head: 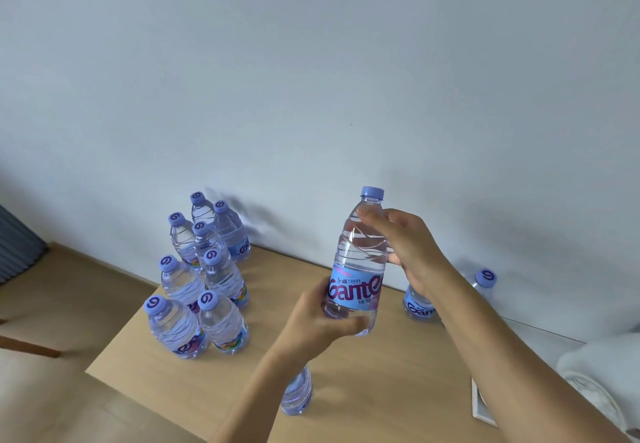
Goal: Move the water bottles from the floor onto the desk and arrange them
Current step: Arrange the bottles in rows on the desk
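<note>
Clear plastic held bottle [358, 262] stands upright above the worktop [398, 373], cap up. The left hand [318, 318] grips its base and the right hand [412, 252] wraps its shoulder. The bottle cluster [201, 279] stands well left of it; two lone bottles [419, 304] [297, 396] sit just behind right and below it, likely crowding a set-down.

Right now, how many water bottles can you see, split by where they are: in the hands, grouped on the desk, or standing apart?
Held in both hands, left hand and right hand: 1 bottle
Cluster on the desk: 8
Standing apart: 2, behind the right arm and under the left arm
Total: 11 bottles
</note>
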`<control>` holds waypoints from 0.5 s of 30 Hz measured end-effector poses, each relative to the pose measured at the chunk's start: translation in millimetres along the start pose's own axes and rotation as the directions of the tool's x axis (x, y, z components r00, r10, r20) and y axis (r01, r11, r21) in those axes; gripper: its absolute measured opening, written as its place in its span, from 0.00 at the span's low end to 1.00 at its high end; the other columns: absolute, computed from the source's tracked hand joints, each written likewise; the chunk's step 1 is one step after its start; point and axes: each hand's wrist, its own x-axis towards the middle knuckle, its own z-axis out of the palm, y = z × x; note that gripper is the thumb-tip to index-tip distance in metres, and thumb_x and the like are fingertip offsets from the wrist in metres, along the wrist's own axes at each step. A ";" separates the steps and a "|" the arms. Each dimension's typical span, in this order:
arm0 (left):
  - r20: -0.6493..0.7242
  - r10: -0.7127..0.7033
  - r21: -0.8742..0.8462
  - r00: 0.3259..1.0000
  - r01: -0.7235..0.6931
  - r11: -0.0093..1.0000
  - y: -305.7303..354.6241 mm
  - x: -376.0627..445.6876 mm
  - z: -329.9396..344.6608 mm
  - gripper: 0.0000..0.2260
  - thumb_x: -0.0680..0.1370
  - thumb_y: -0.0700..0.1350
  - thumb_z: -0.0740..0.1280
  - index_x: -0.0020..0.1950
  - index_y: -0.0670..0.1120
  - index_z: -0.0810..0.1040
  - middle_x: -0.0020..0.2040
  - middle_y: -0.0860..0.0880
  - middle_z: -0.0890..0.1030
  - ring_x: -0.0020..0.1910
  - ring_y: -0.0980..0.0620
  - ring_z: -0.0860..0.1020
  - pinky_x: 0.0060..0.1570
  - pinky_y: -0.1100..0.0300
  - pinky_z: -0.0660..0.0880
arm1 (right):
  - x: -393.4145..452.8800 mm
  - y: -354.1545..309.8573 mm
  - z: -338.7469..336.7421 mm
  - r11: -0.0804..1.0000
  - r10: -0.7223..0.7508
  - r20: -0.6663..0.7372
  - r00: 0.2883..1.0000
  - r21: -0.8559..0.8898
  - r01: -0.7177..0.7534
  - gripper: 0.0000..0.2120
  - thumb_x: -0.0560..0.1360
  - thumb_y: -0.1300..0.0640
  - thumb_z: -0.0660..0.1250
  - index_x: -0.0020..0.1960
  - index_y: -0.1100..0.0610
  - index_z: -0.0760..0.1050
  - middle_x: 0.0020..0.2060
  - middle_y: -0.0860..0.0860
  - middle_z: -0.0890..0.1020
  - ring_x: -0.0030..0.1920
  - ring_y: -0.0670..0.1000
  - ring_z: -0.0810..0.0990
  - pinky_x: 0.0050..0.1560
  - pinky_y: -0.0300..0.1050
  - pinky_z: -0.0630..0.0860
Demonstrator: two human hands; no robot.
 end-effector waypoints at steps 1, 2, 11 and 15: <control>0.013 -0.006 -0.009 1.000 0.006 1.000 -0.9 0.3 0.8 0.21 0.62 0.42 0.77 0.54 0.44 0.78 0.46 0.46 0.85 0.44 0.51 0.83 0.45 0.59 0.79 | -0.5 0.3 0.1 1.000 -0.012 -0.013 1.000 -0.002 0.012 0.14 0.70 0.46 0.74 0.46 0.57 0.83 0.43 0.53 0.86 0.44 0.53 0.86 0.46 0.49 0.82; 0.025 -0.012 -0.018 1.000 0.013 1.000 -1.7 0.7 1.4 0.23 0.62 0.43 0.77 0.55 0.44 0.78 0.47 0.46 0.85 0.45 0.50 0.83 0.46 0.57 0.80 | -0.7 0.7 0.1 1.000 -0.022 -0.025 0.999 -0.005 0.022 0.14 0.70 0.46 0.74 0.46 0.56 0.83 0.43 0.53 0.86 0.43 0.52 0.86 0.47 0.50 0.82; 0.075 -0.046 -0.072 0.996 0.051 0.996 -10.6 4.7 9.4 0.23 0.67 0.41 0.78 0.59 0.46 0.75 0.49 0.47 0.84 0.46 0.49 0.83 0.44 0.61 0.78 | -0.3 7.4 -3.7 0.998 -0.065 -0.077 0.995 -0.018 0.064 0.12 0.68 0.45 0.75 0.42 0.54 0.84 0.40 0.52 0.87 0.44 0.53 0.86 0.48 0.50 0.82; 0.013 -0.051 0.029 0.999 0.050 0.998 -22.9 7.5 14.9 0.21 0.65 0.44 0.80 0.55 0.50 0.78 0.47 0.52 0.85 0.46 0.56 0.83 0.43 0.65 0.77 | -1.1 15.7 -5.9 0.994 -0.093 -0.068 0.993 -0.060 0.089 0.10 0.66 0.47 0.77 0.43 0.51 0.84 0.38 0.49 0.86 0.39 0.49 0.86 0.35 0.37 0.77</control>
